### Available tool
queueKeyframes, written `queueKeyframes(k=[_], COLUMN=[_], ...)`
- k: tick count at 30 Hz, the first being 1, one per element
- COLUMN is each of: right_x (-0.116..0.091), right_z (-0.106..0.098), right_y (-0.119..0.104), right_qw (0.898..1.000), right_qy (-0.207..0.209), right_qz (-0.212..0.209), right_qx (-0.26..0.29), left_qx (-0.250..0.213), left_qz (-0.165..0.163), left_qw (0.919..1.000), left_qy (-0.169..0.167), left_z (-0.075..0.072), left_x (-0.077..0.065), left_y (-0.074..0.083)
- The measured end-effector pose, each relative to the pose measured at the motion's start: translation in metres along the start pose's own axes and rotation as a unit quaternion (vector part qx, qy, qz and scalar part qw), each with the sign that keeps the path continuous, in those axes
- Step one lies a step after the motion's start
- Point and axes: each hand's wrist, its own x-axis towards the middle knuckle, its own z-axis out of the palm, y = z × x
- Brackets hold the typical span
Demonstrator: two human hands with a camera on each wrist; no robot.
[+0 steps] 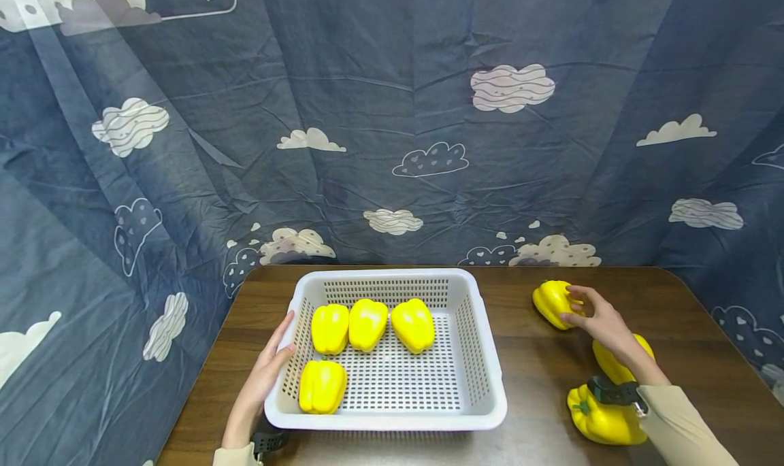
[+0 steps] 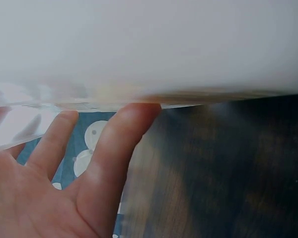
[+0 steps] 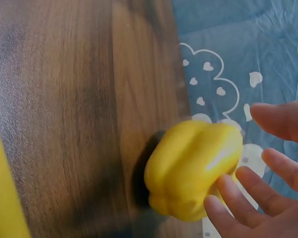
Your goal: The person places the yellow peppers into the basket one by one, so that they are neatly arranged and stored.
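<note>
A white plastic basket (image 1: 392, 422) with slotted walls stands on the table, and several yellow bell peppers (image 1: 368, 325) lie inside it. Against the basket's left side rests my left hand (image 1: 267, 364), its fingers extended along the outer wall; the left wrist view shows the thumb touching the basket's surface. At the back right, my right hand (image 1: 603, 320) is beside a yellow bell pepper (image 3: 193, 168) on the table. Its fingers are spread and loosely bent, with the fingertips at the pepper's side but not closed round it.
Two more yellow bell peppers, one nearer (image 1: 606, 418) and one behind it (image 1: 615, 360), lie partly hidden under my right forearm. The brown wooden table (image 1: 520, 384) ends at a dark blue cloud-print curtain (image 1: 392, 112) hanging behind.
</note>
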Motion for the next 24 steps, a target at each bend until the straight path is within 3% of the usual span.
queueKeyframes(k=[6, 15, 24], right_x=[-0.001, 0.003, 0.01], right_z=[0.004, 0.001, 0.0], right_y=[-0.002, 0.002, 0.006], right_qw=[1.0, 0.999, 0.999], right_qy=[-0.002, 0.033, -0.006], right_qz=[-0.009, 0.005, 0.022], right_qx=[-0.01, -0.042, -0.034], left_qx=[0.004, 0.004, 0.0], left_qz=[-0.006, -0.001, -0.002], left_qw=[1.0, 1.0, 1.0], left_qy=[0.004, 0.001, 0.0], left_z=[0.0, 0.0, 0.0], left_x=[0.0, 0.0, 0.0], left_y=[0.001, 0.001, 0.0])
